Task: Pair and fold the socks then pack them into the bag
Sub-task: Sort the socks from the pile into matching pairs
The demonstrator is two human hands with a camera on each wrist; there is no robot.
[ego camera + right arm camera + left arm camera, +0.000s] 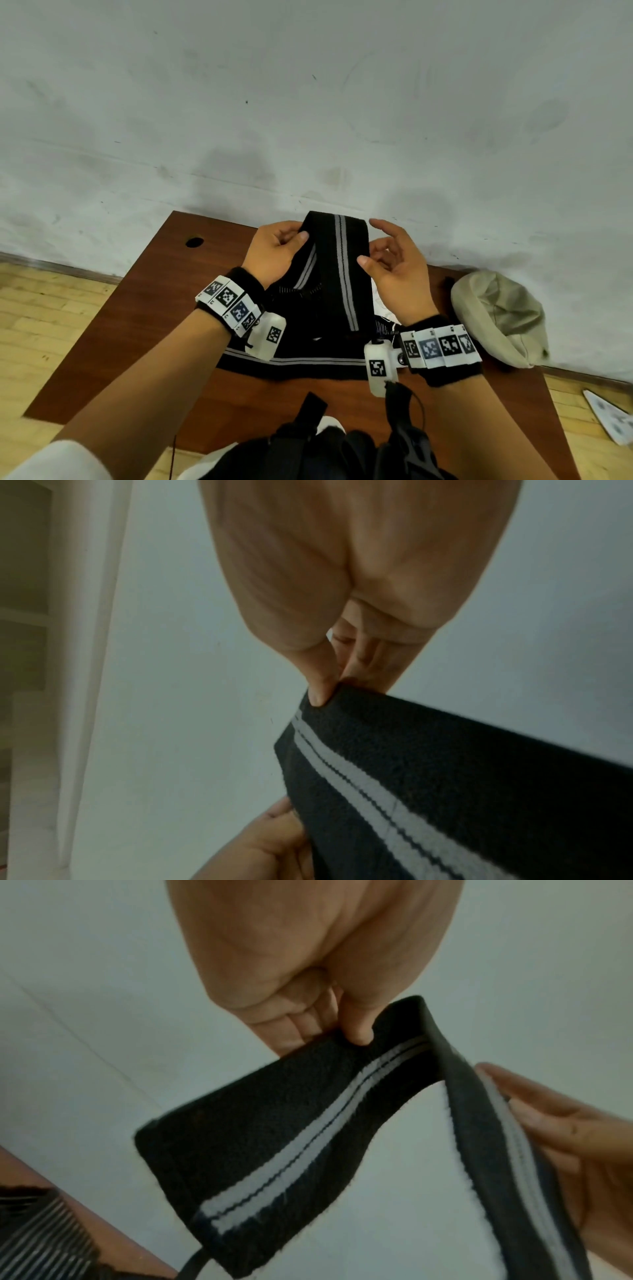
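Note:
A black sock with a grey stripe [339,260] is held up above the brown table [144,308], folded over at its top. My left hand [294,240] pinches its left edge between thumb and fingers, which shows close up in the left wrist view, left hand [356,1034] on the sock [274,1150]. My right hand [375,253] pinches the right edge with the thumb in front; the right wrist view shows that thumb [318,693] on the sock [445,777]. A matching striped sock [291,365] lies flat across the table below. The beige bag [500,315] sits at the table's right.
More socks, one white [380,298] and one finely striped [385,325], lie under my right wrist. The table has a round cable hole [194,242] at its far left and stands against a pale wall. A black strapped item [342,445] sits at the near edge.

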